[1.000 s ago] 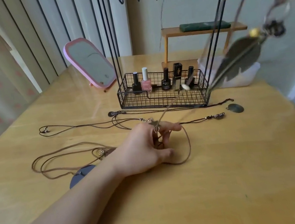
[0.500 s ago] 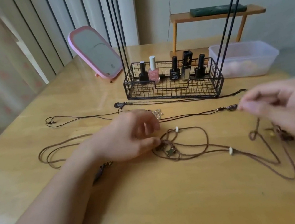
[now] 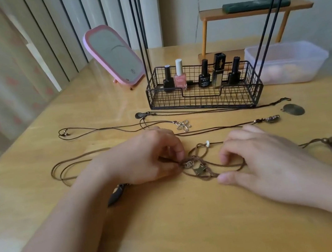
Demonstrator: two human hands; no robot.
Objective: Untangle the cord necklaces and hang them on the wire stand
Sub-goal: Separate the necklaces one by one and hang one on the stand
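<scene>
Standing behind: stand [image 3: 204, 95] rose on table [image 3: 177, 223].
Tangle: cords [image 3: 208, 162] lay mid-table.
Left hand [image 3: 144, 158]: pinched the rings [image 3: 187, 164].
Right hand [image 3: 260, 154]: fingers loosely spread over a loop.
Handling: light, limp, snag-prone; probably best held beside pendants.

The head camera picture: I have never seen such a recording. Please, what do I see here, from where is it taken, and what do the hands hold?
There is no machine, only a person's two bare hands. The camera sits on the person's head and looks down at a wooden table. The left hand pinches a brown cord necklace at its small metal rings. The right hand rests with bent fingers over the same tangle; whether it grips the cord is hard to tell. Other necklaces lie spread out behind. Further back stands a black wire stand with nail polish bottles in its basket, and a pink mirror.
</scene>
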